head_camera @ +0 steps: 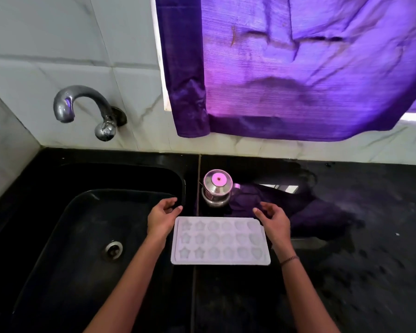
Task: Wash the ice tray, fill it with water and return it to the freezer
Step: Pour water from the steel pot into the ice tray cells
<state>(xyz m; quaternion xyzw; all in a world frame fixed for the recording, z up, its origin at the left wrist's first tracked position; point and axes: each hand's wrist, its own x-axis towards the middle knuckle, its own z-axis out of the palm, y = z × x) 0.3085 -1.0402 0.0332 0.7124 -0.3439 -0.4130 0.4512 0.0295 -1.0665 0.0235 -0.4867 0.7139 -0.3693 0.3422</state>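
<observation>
The ice tray (220, 241) lies flat on the black countertop (351, 280), just right of the sink (65, 219), its long side facing the person. Its moulds are stars at the left and rounder shapes toward the right; whether they hold water cannot be told.

The left hand (162, 218) is at the tray's far left corner and the right hand (273, 221) at its far right corner. Both have loosely curved fingers with thumb and fingers apart, gripping nothing. Whether either touches the tray's edge cannot be told. A thin bracelet (289, 259) circles the right wrist.

Just behind the tray, between the two hands, stands a small steel pot (216, 191) with a domed lid (its knob glows pink). Beside it on the right is a dark purple patch (286, 207), either crumpled cloth or the curtain's reflection in the glossy stone.

The sink is black, with a metal drain (113, 249) in its floor. A curved steel tap (82, 104) juts from the white tiled wall (58, 44) above its far left. A purple curtain (298, 68) hangs over the counter's back edge.
</observation>
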